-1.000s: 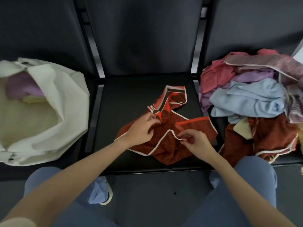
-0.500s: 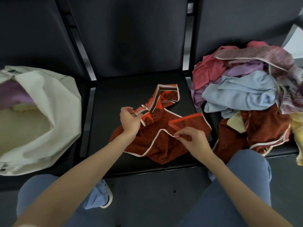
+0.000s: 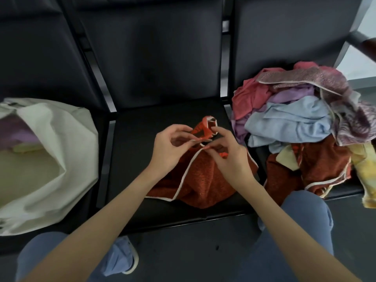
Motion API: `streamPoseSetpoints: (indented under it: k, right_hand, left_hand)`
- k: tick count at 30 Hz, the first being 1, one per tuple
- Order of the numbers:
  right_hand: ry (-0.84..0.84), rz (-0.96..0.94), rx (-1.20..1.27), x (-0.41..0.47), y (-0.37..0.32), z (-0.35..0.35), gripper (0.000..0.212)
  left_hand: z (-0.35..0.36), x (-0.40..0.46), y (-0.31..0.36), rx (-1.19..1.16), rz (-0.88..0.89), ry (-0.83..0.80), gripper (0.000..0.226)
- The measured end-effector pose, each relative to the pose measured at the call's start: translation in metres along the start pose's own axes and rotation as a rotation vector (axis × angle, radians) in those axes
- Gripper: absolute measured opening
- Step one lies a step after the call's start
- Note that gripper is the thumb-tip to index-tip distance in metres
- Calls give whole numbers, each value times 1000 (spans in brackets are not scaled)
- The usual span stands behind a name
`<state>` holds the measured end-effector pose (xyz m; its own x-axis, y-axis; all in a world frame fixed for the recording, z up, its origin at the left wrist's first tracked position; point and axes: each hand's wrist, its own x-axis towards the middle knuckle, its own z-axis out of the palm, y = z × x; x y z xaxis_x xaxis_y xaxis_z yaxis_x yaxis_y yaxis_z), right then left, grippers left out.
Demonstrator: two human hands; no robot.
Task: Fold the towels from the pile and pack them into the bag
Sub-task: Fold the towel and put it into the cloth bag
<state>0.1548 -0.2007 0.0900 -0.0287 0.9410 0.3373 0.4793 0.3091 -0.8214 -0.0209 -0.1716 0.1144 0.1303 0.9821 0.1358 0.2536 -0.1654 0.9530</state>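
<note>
Orange towel pinched between both hands.

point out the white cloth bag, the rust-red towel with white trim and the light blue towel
white cloth bag (image 3: 67,143): head view, folded-over rim
rust-red towel with white trim (image 3: 205,180): head view, bunched middle
light blue towel (image 3: 289,121): head view, crumpled top

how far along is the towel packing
Early on. Done: the white bag holds a purple towel. In hand: left hand and right hand pinch the orange towel at its white edge. Left: the pile, still heaped.
</note>
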Motion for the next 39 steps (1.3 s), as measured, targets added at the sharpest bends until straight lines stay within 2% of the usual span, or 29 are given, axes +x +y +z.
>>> streamPoseSetpoints:
  k: [4, 10, 16, 19, 24, 28, 35, 39]
  right_hand:
    - [-20, -30, -43, 4, 1, 0, 48]
    - [-39, -82, -107, 6, 5, 2, 20]
    - [-11, -10, -175, 2, 13, 3, 12]
    - [35, 67, -175, -2, 20, 1, 14]
    - [84, 119, -188, -14, 28, -2, 17]
    - [103, 202, -129, -20, 29, -3, 16]
    - [162, 263, -47, -20, 19, -12, 11]
    - [314, 218, -81, -15, 13, -30, 12]
  left_hand:
    - [-1, -6, -4, 6, -8, -46, 34]
    - [1, -5, -11, -5, -12, -54, 36]
    - [-10, -5, -21, 42, -59, -92, 31]
    - [-42, -10, -49, 185, -157, -23, 22]
    - [-91, -57, -113, 390, -481, 12, 28]
    - [-100, -83, -137, 572, -526, -29, 34]
    - [-82, -87, -145, 500, -550, 202, 15]
    - [-87, -86, -126, 315, -572, 305, 16]
